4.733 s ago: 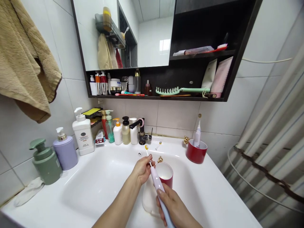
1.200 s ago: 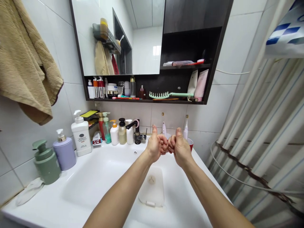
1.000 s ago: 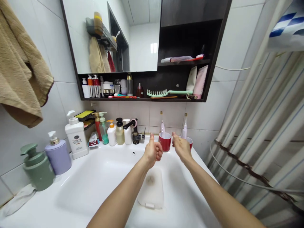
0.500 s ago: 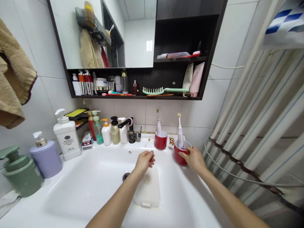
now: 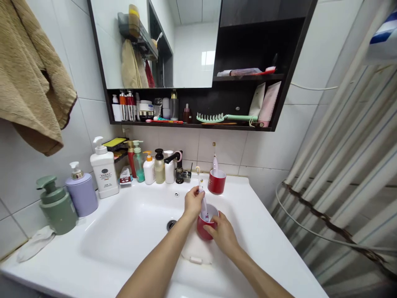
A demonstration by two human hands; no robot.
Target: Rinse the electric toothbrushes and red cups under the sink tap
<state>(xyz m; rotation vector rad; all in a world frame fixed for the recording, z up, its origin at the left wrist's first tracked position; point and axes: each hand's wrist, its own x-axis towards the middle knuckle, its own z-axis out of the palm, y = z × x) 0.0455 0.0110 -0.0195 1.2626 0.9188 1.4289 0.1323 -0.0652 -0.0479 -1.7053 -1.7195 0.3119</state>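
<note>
Both bare hands were at work over the white sink (image 5: 124, 231). Left hand (image 5: 192, 203): fingers pinched together on the upper part of a pale electric toothbrush (image 5: 204, 211), whose lower end stood inside a red cup (image 5: 203, 231). Brush head pointed upward, toothbrush leaning slightly left. Right hand (image 5: 226, 235): fingers clamped on the cup's near right side, at the rim. Cup was upright over the basin, above a pale tray (image 5: 196, 251); whether it touched the tray, could not tell.

Dark drain (image 5: 171, 225) lay left of the cup, partly behind the left forearm. On the back ledge, near the hands, a second red cup (image 5: 216, 184) stood upright with a second toothbrush (image 5: 215, 166) in it. Left of that, the black faucet (image 5: 179, 167), then a row of pump bottles. Green hairbrush (image 5: 214, 118) lay on the cabinet shelf (image 5: 192, 126) above.
</note>
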